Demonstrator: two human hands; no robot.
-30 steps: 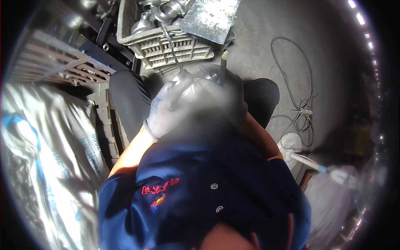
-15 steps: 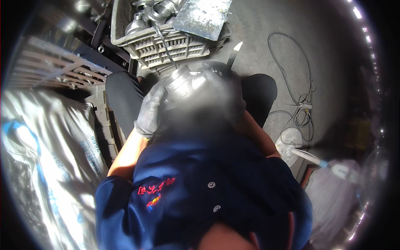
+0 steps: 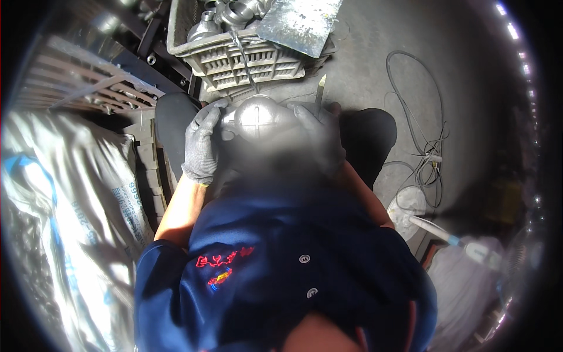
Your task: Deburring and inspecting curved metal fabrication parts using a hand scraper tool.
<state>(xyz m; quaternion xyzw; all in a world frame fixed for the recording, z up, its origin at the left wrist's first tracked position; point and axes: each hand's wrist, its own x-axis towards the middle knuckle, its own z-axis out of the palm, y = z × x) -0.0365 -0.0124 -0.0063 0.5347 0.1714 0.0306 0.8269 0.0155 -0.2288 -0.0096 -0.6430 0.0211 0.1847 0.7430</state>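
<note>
A rounded grey metal casting [image 3: 256,119], with raised crossing lines on its face, is between my two hands above my lap. My left hand [image 3: 202,145], in a grey knitted glove, is closed on the casting's left end, where a short stub sticks out. On the other side my gloved right hand [image 3: 319,132] grips the casting's right end. A dark stick with a pale pointed tip [image 3: 321,94] rises from the right hand's fingers. A hazy blur covers the casting's lower part and much of the right hand.
Beyond my knees stands a grey plastic crate [image 3: 252,61] of similar metal castings [image 3: 237,14], a scuffed metal sheet [image 3: 300,26] across its corner. White sacks [image 3: 88,234] lie at left. Right are a coiled cable [image 3: 431,158] and a white-handled tool [image 3: 434,224].
The casting has been turned, so its rounded face with the crossing lines now shows instead of the ringed opening. My left hand has shifted its hold. The stick stands more upright.
</note>
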